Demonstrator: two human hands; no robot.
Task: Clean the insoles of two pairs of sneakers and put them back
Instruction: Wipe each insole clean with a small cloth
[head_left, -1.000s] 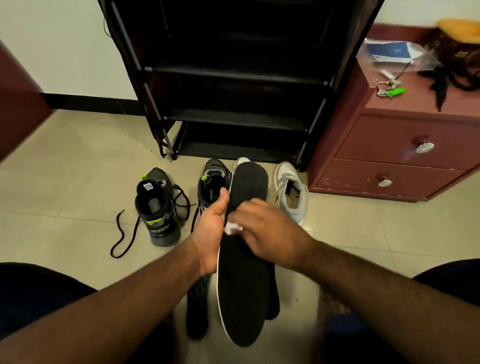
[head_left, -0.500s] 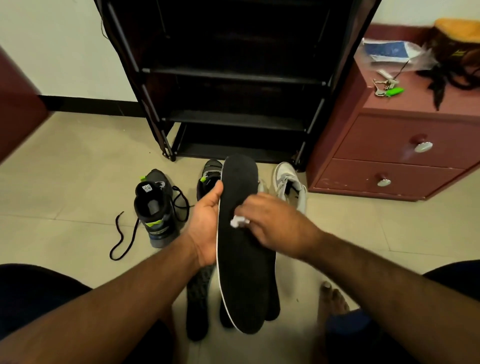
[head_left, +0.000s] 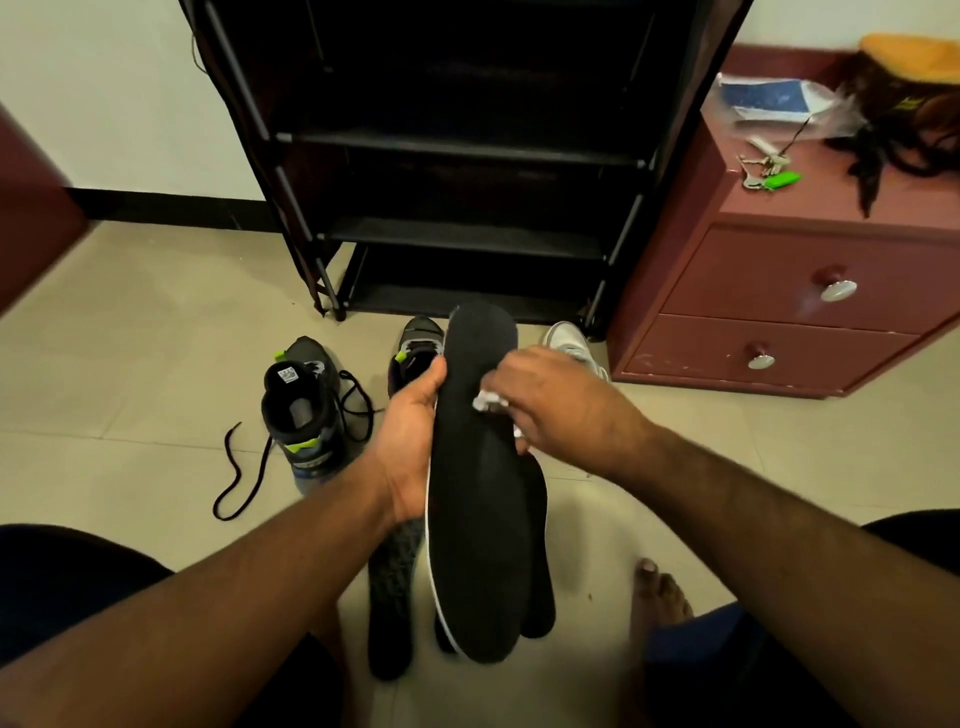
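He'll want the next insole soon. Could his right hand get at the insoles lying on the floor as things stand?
Probably not yet: the right hand grips a white wipe, and the held insole hangs over the floor insoles.

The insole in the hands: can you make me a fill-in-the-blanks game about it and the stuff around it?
1. The left hand grips the black insole while the right hand rubs it with a small ____ wipe.
2. The dark sneaker on the floor has its ____ lace trailing loose.
3. The keys lie on top of the ____ drawer cabinet.
4. Behind the shoes stands a black ____ with shelves.

Missing words: white; black; red; rack
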